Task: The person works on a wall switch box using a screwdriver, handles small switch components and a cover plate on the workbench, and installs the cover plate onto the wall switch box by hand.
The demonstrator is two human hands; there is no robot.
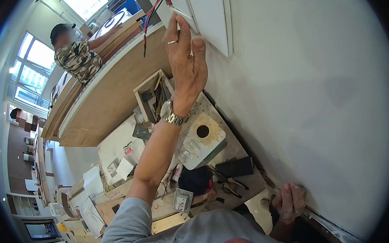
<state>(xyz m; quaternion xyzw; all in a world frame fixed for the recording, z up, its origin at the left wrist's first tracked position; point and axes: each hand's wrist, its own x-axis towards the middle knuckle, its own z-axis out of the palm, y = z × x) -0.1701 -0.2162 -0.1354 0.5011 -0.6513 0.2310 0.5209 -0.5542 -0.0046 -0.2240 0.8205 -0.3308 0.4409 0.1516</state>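
Note:
My left hand (187, 61), with a ring and a metal wristwatch (175, 112), reaches up to a white panel (197, 10) on the wall. Its fingertips close on the panel's lower left edge; the thumb's grip is partly hidden. Red and black wires (153, 14) hang loose just left of these fingers. Low on the right, my right hand (290, 201) is near the foot of the wall, its fingers curled together. Nothing shows in it.
Below my left arm, a worktop holds a stained white can (202, 142), pliers (230, 184), a wooden tray (149, 94) and a small switch box (182, 201). A curved wooden counter (111, 94) stands left, with a person in camouflage (78, 56) behind it.

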